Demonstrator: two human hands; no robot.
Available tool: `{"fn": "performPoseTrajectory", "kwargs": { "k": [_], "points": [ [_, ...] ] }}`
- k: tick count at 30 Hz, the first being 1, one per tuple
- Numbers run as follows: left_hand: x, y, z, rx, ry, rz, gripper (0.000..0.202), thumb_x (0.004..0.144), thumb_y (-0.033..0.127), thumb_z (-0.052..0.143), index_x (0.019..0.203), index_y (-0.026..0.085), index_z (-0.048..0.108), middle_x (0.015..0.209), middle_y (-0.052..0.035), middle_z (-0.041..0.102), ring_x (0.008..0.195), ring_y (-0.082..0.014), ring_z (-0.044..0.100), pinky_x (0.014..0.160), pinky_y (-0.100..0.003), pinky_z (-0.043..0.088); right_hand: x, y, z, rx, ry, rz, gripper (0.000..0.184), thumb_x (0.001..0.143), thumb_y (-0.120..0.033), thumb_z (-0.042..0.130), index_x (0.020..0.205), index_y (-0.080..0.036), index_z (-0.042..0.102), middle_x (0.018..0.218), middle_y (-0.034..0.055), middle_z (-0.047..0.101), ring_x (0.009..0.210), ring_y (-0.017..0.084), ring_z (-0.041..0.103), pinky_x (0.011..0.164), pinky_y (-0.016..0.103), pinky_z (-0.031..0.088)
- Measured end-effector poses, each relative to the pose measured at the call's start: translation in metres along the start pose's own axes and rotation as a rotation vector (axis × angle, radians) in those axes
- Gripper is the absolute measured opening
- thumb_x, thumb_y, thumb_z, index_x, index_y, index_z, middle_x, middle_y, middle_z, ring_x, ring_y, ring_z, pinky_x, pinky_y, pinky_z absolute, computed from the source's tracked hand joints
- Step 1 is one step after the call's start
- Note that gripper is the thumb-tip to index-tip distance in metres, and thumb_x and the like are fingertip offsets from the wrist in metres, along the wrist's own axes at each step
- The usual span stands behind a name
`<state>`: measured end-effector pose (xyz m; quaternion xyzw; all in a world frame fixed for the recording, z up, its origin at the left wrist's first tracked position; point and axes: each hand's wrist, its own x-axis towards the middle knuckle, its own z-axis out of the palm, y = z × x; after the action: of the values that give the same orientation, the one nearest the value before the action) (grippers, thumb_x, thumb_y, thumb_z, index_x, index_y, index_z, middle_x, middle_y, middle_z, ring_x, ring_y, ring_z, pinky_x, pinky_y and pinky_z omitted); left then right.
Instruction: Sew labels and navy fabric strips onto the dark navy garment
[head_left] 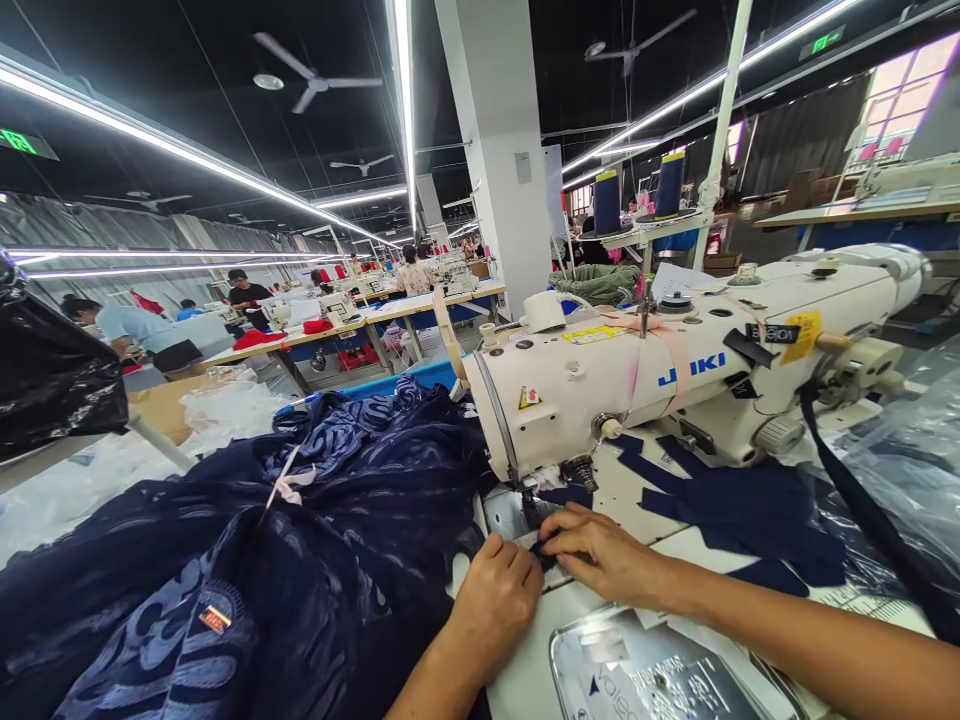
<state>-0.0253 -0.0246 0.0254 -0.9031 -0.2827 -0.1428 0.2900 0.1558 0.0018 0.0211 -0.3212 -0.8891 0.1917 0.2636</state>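
A white sewing machine [570, 390] marked JUKI stretches across the right half of the view. Just in front of its needle area, my right hand [592, 550] pinches a small piece of dark navy fabric [546, 553]. My left hand [502, 590] is beside it, fingers curled closed at the same fabric; what lies inside them is hidden. A large heap of navy fabric [300, 560] with embroidered light-blue patterns spreads to the left of my left hand, a pale tie [289, 487] lying across it. The metal slide plate [637, 665] shows below my right wrist.
Flat navy pieces [750, 510] lie on the machine table at right, near clear plastic [915, 430]. A dark strap [847, 460] hangs there. A black plastic bag [56, 360] is at far left. Thread cones [670, 187] stand behind the machine. Co-workers [244, 295] sit at distant tables.
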Motion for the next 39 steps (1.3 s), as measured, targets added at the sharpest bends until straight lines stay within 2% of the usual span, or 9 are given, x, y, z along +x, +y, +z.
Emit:
{"fn": "performPoseTrajectory", "kwargs": {
  "k": [4,8,12,14,18,22,27,32,39],
  "points": [
    [0.001,0.0,0.003,-0.008,0.014,-0.011,0.025,0.083,0.004,0.039,0.065,0.013,0.053,0.059,-0.0008,0.051,0.053,-0.0139,0.046,0.055,-0.029,0.033,-0.006,-0.009,0.004,-0.186,-0.001,-0.071,0.023,0.077,-0.004,0.044,0.083,-0.016,0.062,0.095,0.0052,0.058,0.088,0.017,0.053,0.085,0.032,0.041],
    [-0.003,-0.006,-0.008,-0.075,-0.029,-0.092,0.015,0.08,0.009,0.049,0.067,0.015,0.054,0.065,-0.0014,0.054,0.062,-0.0154,0.05,0.059,-0.03,0.036,-0.012,-0.018,0.008,-0.383,0.016,-0.064,0.029,0.073,0.002,0.045,0.093,-0.015,0.057,0.099,0.0078,0.055,0.098,0.022,0.048,0.087,0.035,0.04],
    [-0.01,-0.012,-0.02,-0.244,-0.053,-0.124,0.007,0.072,0.013,0.059,0.07,0.019,0.056,0.091,-0.0013,0.062,0.093,-0.0198,0.053,0.084,-0.041,0.037,-0.007,-0.01,-0.002,-0.471,-0.121,-0.204,0.025,0.075,0.0,0.046,0.093,-0.014,0.057,0.093,0.0076,0.057,0.086,0.021,0.051,0.075,0.031,0.045],
    [-0.01,-0.011,-0.018,-0.307,-0.051,-0.105,0.01,0.072,0.01,0.057,0.073,0.02,0.057,0.098,0.0001,0.063,0.1,-0.0175,0.052,0.094,-0.041,0.033,0.0,-0.001,-0.011,-0.5,-0.157,-0.284,0.025,0.077,-0.001,0.045,0.094,-0.014,0.058,0.091,0.0081,0.058,0.085,0.021,0.051,0.073,0.031,0.045],
    [0.0,-0.003,0.001,-0.331,-0.038,-0.189,0.015,0.075,0.004,0.051,0.075,0.018,0.057,0.092,-0.0019,0.066,0.086,-0.0142,0.059,0.088,-0.032,0.042,0.014,0.014,-0.022,-0.511,-0.156,-0.314,0.028,0.079,-0.001,0.042,0.097,-0.014,0.06,0.101,0.0104,0.06,0.091,0.02,0.054,0.076,0.03,0.045],
    [0.012,0.004,0.016,-0.26,-0.001,-0.269,0.019,0.075,0.0,0.048,0.071,0.017,0.056,0.083,-0.0025,0.066,0.078,-0.015,0.06,0.085,-0.032,0.045,0.019,0.023,-0.023,-0.532,-0.163,-0.285,0.033,0.077,0.001,0.04,0.102,-0.01,0.059,0.108,0.013,0.06,0.092,0.021,0.058,0.079,0.031,0.046],
    [0.017,0.006,0.02,-0.24,0.048,-0.269,0.018,0.074,0.0,0.049,0.068,0.016,0.055,0.08,-0.0036,0.065,0.076,-0.0154,0.06,0.083,-0.032,0.047,0.019,0.028,-0.021,-0.496,-0.143,-0.303,0.038,0.077,0.0,0.037,0.107,-0.01,0.058,0.111,0.014,0.06,0.103,0.021,0.055,0.087,0.035,0.044],
    [0.016,0.007,0.022,-0.24,0.085,-0.273,0.02,0.074,-0.001,0.046,0.07,0.016,0.056,0.081,-0.0044,0.066,0.075,-0.0158,0.061,0.082,-0.033,0.048,0.016,0.035,-0.015,-0.466,-0.104,-0.293,0.036,0.078,-0.001,0.038,0.107,-0.01,0.058,0.113,0.0149,0.059,0.103,0.021,0.056,0.087,0.036,0.044],
    [0.019,0.01,0.022,-0.218,0.05,-0.324,0.024,0.071,-0.004,0.044,0.072,0.016,0.057,0.078,-0.0035,0.066,0.075,-0.0158,0.062,0.083,-0.033,0.047,0.012,0.046,-0.006,-0.545,-0.048,-0.327,0.041,0.075,0.001,0.039,0.111,-0.009,0.056,0.108,0.0145,0.061,0.105,0.022,0.054,0.087,0.037,0.044]
  ]
}}
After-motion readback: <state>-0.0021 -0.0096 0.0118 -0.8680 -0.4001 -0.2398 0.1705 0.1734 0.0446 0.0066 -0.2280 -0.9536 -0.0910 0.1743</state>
